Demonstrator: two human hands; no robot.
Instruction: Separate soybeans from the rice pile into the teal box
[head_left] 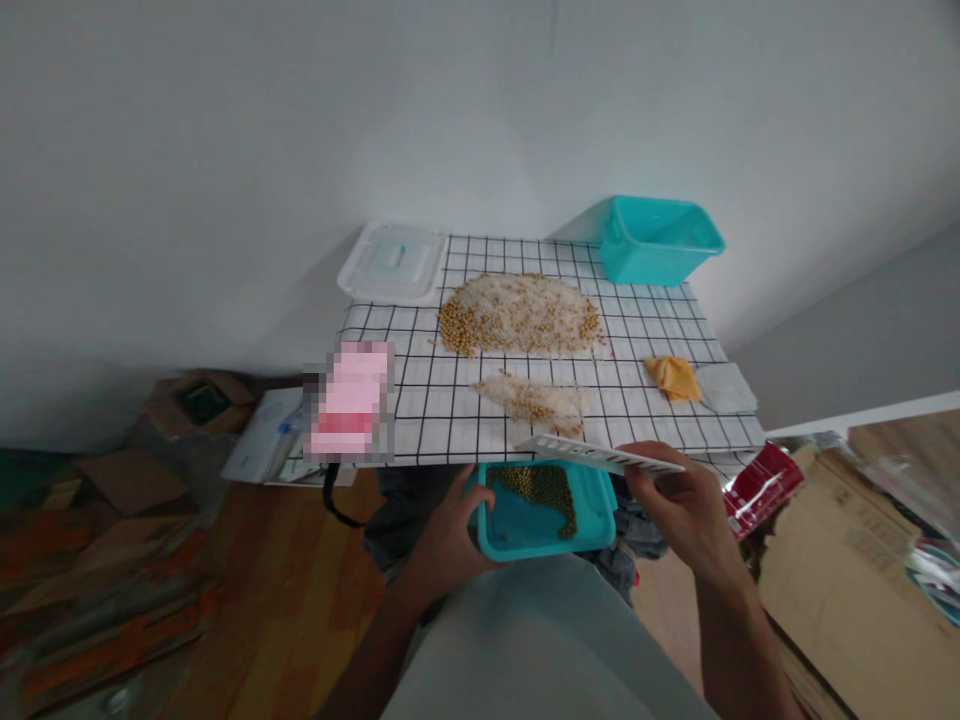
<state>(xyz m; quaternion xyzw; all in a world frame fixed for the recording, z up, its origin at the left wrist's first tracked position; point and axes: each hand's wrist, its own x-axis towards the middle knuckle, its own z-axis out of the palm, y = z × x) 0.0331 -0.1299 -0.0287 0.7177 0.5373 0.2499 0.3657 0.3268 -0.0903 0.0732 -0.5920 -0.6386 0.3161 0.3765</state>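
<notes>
My left hand (pixel 459 525) is closed on the left rim of a turquoise tub (pixel 592 535), which is just below the table's front edge. Inside lie small round beans (pixel 536 487), mostly toward the far side. My right hand (pixel 686 505) pinches one end of a thin white slotted plate (pixel 592 452), its other end resting at the table edge above the tub. Just beyond the plate is a small heap of white grains and yellow beans (pixel 534 398). A larger heap of the same mix (pixel 521 315) spreads across the middle of the checked cloth (pixel 420 385).
A second turquoise tub (pixel 660 262) stands at the back right, a clear lid (pixel 394 262) at the back left. A folded yellow cloth (pixel 675 378) lies at the right beside a clear flat piece (pixel 726 388). A blurred pink item (pixel 352 395) is on the left edge; cardboard (pixel 847 570) lies at lower right.
</notes>
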